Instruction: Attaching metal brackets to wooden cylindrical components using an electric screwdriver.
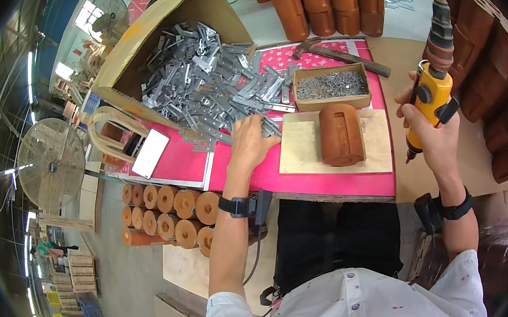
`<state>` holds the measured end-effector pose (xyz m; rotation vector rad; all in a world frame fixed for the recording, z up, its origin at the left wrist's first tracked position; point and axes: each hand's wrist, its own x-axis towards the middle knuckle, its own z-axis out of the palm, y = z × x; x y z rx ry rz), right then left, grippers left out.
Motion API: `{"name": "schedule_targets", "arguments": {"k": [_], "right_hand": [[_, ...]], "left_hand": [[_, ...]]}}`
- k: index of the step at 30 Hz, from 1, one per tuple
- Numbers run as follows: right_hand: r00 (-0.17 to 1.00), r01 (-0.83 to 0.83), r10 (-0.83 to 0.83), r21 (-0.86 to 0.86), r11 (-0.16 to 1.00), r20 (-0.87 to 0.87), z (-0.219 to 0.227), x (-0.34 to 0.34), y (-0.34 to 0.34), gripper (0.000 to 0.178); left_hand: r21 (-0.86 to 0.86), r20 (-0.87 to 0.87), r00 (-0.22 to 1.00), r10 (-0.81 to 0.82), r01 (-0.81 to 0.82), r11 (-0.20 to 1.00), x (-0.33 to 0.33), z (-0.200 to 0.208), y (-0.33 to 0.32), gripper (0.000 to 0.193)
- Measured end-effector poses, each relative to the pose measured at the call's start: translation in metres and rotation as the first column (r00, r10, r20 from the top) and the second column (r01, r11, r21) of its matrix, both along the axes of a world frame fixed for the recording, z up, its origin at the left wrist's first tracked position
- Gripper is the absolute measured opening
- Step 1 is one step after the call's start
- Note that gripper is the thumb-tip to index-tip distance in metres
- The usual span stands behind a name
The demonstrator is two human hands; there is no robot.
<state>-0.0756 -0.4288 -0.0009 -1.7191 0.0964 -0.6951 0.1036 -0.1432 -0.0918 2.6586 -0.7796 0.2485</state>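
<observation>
My left hand (252, 141) rests at the near edge of a loose pile of grey metal brackets (211, 90), thumb and forefinger apart. Bracket pieces lie under and between its fingertips, and none is seen lifted. My right hand (431, 123) is wrapped round a yellow power screwdriver (433, 93), held upright with its bit pointing down. To the left of that bit, a reddish-brown wooden cylinder (340, 136) with a slot along its top lies on a pale board (297, 153). Just behind it sits a small carton of screws (332, 86).
A tipped cardboard box (129, 55) spills the brackets. Behind the screws lies a hammer (343, 55). A white phone (151, 153) rests at the table's left. Brown cylinders stand at the back (323, 9) and right (505, 91); more (185, 204) are stacked below the table's front edge.
</observation>
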Motion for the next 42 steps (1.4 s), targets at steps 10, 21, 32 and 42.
{"name": "schedule_targets", "arguments": {"k": [10, 21, 32, 42], "right_hand": [[1.0, -0.021, 0.021, 0.021, 1.0, 0.013, -0.002, 0.0, 0.01, 0.045], [0.998, -0.022, 0.023, 0.024, 0.999, -0.065, -0.005, -0.002, 0.01, 0.046], [0.997, -0.022, 0.024, -0.019, 1.0, 0.072, 0.003, 0.004, 0.017, 0.04], [0.99, -0.009, 0.025, -0.109, 0.994, 0.138, -0.001, 0.004, 0.011, 0.038]], "left_hand": [[-0.011, -0.061, 0.998, -0.018, 0.018, 1.0, -0.005, 0.006, 0.001, 0.056], [-0.305, -0.132, 0.92, -0.37, 0.318, 0.898, -0.044, 0.045, -0.031, 0.058], [-0.066, -0.099, 0.806, -0.583, 0.58, 0.812, -0.068, 0.08, -0.078, 0.059], [0.094, -0.261, 0.793, -0.55, 0.588, 0.803, -0.069, 0.1, -0.089, 0.054]]}}
